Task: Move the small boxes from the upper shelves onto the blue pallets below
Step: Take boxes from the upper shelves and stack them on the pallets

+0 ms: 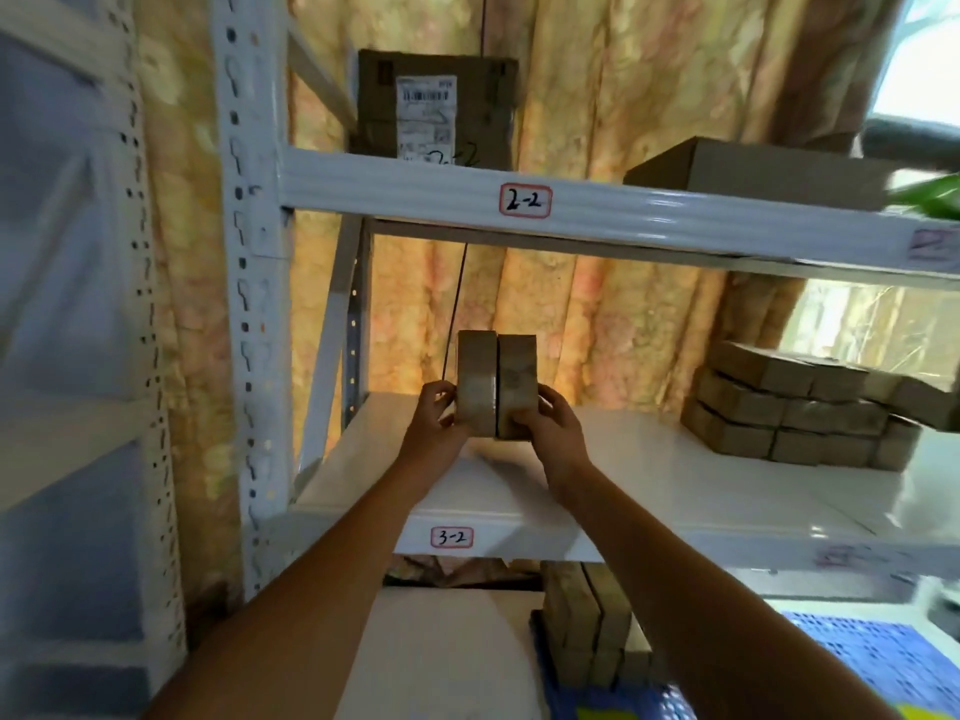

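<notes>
Two small brown boxes stand upright side by side, pressed together, just above the white shelf marked 3-2 (649,459). My left hand (434,418) grips the left box (477,379) and my right hand (550,426) grips the right box (517,376). A stack of several more small brown boxes (795,407) lies at the right end of the same shelf. Below the shelf, more small boxes (582,626) stand on a blue pallet (883,662).
The shelf marked 2-2 (727,220) above holds a labelled cardboard box (436,106) and a larger carton (769,166). A white perforated rack post (249,304) rises at left. A patterned curtain hangs behind the rack. A window shows at far right.
</notes>
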Available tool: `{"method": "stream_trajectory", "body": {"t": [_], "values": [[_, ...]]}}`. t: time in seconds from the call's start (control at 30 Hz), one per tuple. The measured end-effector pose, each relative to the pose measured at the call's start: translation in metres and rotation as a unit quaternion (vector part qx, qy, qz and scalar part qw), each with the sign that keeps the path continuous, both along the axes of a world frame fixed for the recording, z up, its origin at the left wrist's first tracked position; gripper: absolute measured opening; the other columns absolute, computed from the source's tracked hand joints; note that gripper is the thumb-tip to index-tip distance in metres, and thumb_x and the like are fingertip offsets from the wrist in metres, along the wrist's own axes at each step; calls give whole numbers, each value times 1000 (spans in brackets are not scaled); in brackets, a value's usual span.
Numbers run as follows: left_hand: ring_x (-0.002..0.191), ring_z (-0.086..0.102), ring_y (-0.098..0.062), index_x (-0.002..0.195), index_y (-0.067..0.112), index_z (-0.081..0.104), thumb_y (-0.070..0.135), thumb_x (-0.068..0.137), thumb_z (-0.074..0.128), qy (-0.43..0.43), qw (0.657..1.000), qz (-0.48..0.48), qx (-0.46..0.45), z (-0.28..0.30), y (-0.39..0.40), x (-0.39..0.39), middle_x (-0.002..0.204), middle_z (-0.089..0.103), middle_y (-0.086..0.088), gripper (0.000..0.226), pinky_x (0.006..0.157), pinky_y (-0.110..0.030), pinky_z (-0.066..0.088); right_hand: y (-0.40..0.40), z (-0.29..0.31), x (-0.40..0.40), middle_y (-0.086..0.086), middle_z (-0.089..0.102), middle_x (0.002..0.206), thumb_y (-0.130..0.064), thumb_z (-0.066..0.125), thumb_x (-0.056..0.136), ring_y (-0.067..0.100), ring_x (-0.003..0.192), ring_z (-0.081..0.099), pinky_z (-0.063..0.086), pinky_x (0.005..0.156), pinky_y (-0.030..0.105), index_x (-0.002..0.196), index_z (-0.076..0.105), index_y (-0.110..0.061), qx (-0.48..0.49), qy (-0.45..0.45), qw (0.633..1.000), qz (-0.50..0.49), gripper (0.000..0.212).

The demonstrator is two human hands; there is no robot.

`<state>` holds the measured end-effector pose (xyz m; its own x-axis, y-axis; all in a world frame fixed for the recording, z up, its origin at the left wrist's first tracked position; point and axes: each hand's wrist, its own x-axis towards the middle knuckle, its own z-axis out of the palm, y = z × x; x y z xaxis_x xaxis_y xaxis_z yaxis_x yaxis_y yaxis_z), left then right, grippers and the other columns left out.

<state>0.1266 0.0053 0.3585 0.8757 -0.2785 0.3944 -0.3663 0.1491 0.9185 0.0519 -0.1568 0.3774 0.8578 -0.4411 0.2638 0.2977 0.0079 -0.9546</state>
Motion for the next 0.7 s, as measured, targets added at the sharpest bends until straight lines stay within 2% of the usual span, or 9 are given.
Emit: {"method": "stream_trajectory", "body": {"t": [0.07,0.2,0.27,0.37,0.53,0.6,0.7], "values": [[113,65,-12,116,30,51,8,78,81,-9,1000,-13,-25,4,1,-30,124,66,5,53,75,-17,54,1,4,-31,7,70,128,-2,70,87,30,113,69,61,94,46,133,60,-20,-5,-21,1000,0,50],[117,63,-16,114,26,48,-3,80,77,-43,998,-8,-48,21,-2,-101,124,65,3,54,77,-20,55,-5,19,-101,6,68,128,6,72,82,21,110,69,63,69,29,129,60,-16,2,-64,998,13,53],[119,61,-14,112,31,49,-1,82,76,-61,997,-6,-52,29,-8,-141,126,64,4,52,82,-23,56,-10,25,-141,4,68,129,3,75,80,20,112,69,62,70,27,130,58,-18,-3,-76,997,20,56],[118,63,-17,109,32,49,4,80,78,-75,995,-15,-58,33,-21,-207,128,63,1,49,92,-34,58,-22,30,-210,-2,70,125,-8,82,74,16,110,70,62,70,26,121,61,-27,-19,-91,996,8,54],[122,61,-17,111,31,47,4,80,78,-89,994,-36,-49,28,-45,-301,128,61,1,51,101,-38,54,-50,19,-309,-5,72,124,-16,85,77,14,111,71,63,89,39,127,61,-30,-38,-97,995,-4,57],[122,59,-17,110,30,48,6,80,78,-83,994,-40,-57,18,-58,-332,125,61,1,49,100,-36,53,-63,8,-340,-11,73,121,-21,86,76,6,105,73,64,86,35,123,62,-37,-40,-93,995,-9,55],[121,61,-16,107,31,50,0,79,77,-63,996,-39,-57,-6,-80,-369,126,62,0,49,91,-31,55,-83,-15,-379,-6,71,128,-25,88,76,5,107,72,63,81,27,136,60,-29,-41,-80,996,-16,67]]}}
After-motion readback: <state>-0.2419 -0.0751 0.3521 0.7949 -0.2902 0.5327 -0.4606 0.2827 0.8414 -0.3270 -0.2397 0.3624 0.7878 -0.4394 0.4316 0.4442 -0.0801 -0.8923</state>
